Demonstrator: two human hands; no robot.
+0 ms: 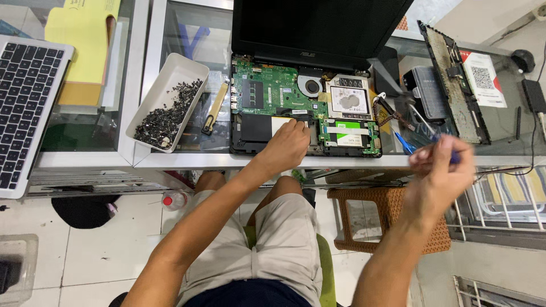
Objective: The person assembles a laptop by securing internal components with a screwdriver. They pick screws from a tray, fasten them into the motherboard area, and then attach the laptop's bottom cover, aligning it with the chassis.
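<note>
An opened laptop point(296, 96) lies on a glass counter with its green circuit board, fan and drive bay exposed and its dark screen tilted up behind. My left hand point(287, 146) rests on the front edge of the laptop's base, fingers pressing near the empty black bay. My right hand point(441, 170) is raised off to the right, blurred, with its fingers closed on a thin blue-handled tool point(455, 156).
A white tray of small dark screws point(168, 105) sits left of the laptop, with a yellow-handled tool point(215, 111) beside it. A second laptop's keyboard point(25, 108) is far left. A removed bottom cover point(455, 85) leans at the right. A woven brown stool point(369, 210) stands below.
</note>
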